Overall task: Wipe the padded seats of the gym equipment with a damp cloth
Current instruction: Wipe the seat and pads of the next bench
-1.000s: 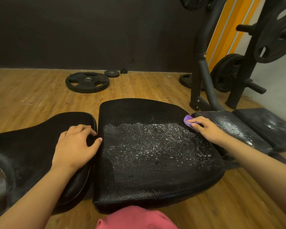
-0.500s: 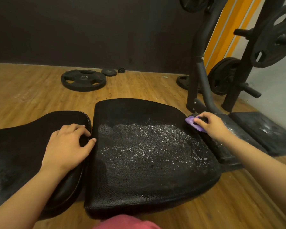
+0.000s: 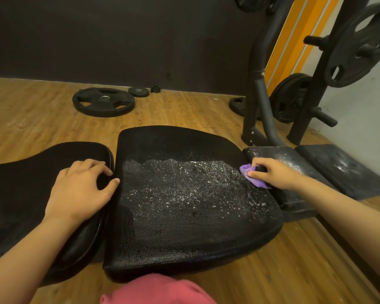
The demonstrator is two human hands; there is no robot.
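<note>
Purple cloth (image 3: 253, 177) is pinched by right hand (image 3: 272, 174) at wet seat pad (image 3: 184, 194) edge. Left hand (image 3: 81, 189) is rested spread on adjacent pad (image 3: 20, 183).

Black padded seat (image 3: 184, 205), wet sheen across middle; purple cloth (image 3: 250, 175) bunched at right edge.

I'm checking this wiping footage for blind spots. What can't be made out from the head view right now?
Head view:
- Purple cloth: mostly hidden under the right hand gripping it, so its full size is unclear.
- Left pad: cut off by the left edge, partly covered by the left hand.
- Small dark item by the wall: too small to identify.
- Middle pad: its supports are hidden beneath it.
</note>
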